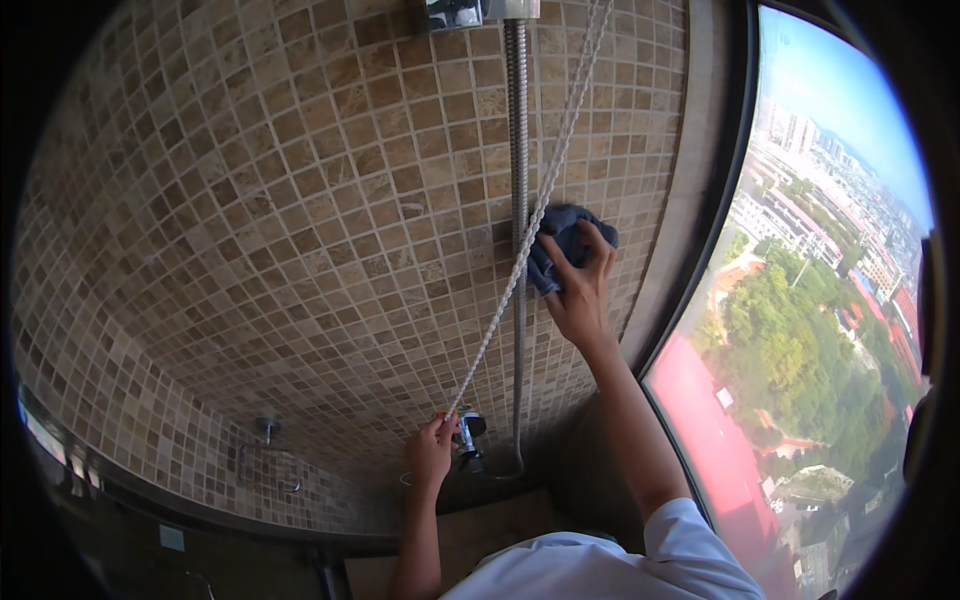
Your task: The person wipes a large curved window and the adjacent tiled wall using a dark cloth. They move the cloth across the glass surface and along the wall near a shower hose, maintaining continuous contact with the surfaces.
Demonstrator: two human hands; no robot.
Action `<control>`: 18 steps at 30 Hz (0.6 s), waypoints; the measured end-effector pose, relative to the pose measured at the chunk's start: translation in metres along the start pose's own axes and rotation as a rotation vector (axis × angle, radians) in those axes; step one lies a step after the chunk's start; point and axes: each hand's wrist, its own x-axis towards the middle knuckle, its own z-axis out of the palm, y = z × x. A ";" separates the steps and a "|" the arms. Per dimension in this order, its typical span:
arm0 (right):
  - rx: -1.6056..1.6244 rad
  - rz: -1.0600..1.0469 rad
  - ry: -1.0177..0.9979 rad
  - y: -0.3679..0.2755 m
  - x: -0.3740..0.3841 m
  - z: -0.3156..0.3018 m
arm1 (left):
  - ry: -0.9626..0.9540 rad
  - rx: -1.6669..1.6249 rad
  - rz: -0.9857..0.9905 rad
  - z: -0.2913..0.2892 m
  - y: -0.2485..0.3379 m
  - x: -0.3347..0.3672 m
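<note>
My right hand (582,290) presses a dark blue cloth (566,228) against the brown mosaic-tiled wall (400,190), fingers bent over it. Right beside the cloth, a metal shower hose (517,130) runs down the wall. A white twisted cord (545,190) slants from the top of the view, in front of the hose, down to my left hand (432,450). The fingers of that hand are closed on the cord's lower part, pulling it into a straight line. A chrome tap fitting (467,430) sits on the wall just beyond my left hand, partly hidden by it.
A large window (790,330) on the right looks out over trees and buildings far below, with a dark frame (700,255). Up top is a chrome shower fitting (465,12). At lower left a metal holder (268,450) juts from the wall.
</note>
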 end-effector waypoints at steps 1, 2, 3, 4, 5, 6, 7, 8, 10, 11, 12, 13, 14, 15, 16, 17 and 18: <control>-0.014 0.073 0.078 0.012 0.003 -0.003 | 0.010 0.056 -0.018 0.001 0.008 0.000; -0.027 0.146 0.155 0.021 0.005 -0.004 | -0.026 0.134 -0.019 0.003 0.008 0.002; 0.036 0.207 0.174 0.019 0.008 -0.003 | -0.054 0.217 -0.022 0.003 0.010 0.005; 0.009 0.145 0.137 0.013 0.007 -0.002 | -0.081 0.300 -0.025 0.003 0.013 0.007; -0.018 0.083 0.100 0.003 0.004 -0.001 | -0.037 0.411 0.037 0.008 0.018 0.008; -0.046 0.027 0.062 -0.008 -0.001 0.000 | 0.003 0.526 0.098 0.013 0.037 0.005; -0.028 -0.083 -0.021 -0.015 -0.005 -0.002 | 0.045 0.637 0.163 0.018 0.056 0.004; -0.017 -0.130 -0.065 -0.007 -0.018 0.012 | 0.050 0.539 0.255 0.025 0.072 0.007; 0.054 -0.110 -0.076 -0.022 -0.015 0.004 | 0.073 0.347 0.425 0.032 0.104 0.015; 0.096 -0.099 -0.094 -0.022 -0.012 0.000 | 0.089 0.212 0.493 0.037 0.123 0.019; 0.139 -0.087 -0.115 -0.021 -0.010 -0.002 | 0.105 0.076 0.558 0.042 0.142 0.022; 0.183 -0.076 -0.136 -0.019 -0.009 -0.005 | 0.122 -0.059 0.621 0.048 0.155 0.025; 0.187 -0.081 -0.146 -0.017 -0.009 -0.008 | 0.105 -0.135 0.558 0.056 0.162 0.027; 0.192 -0.086 -0.156 -0.014 -0.009 -0.010 | 0.088 -0.210 0.494 0.063 0.167 0.029; 0.206 -0.096 -0.162 -0.013 -0.007 -0.013 | 0.083 -0.278 0.431 0.065 0.172 0.029; 0.216 -0.101 -0.197 -0.009 -0.006 -0.016 | 0.082 -0.390 0.415 0.066 0.176 0.029; 0.218 -0.096 -0.165 0.000 -0.006 -0.018 | 0.081 -0.503 0.401 0.068 0.180 0.029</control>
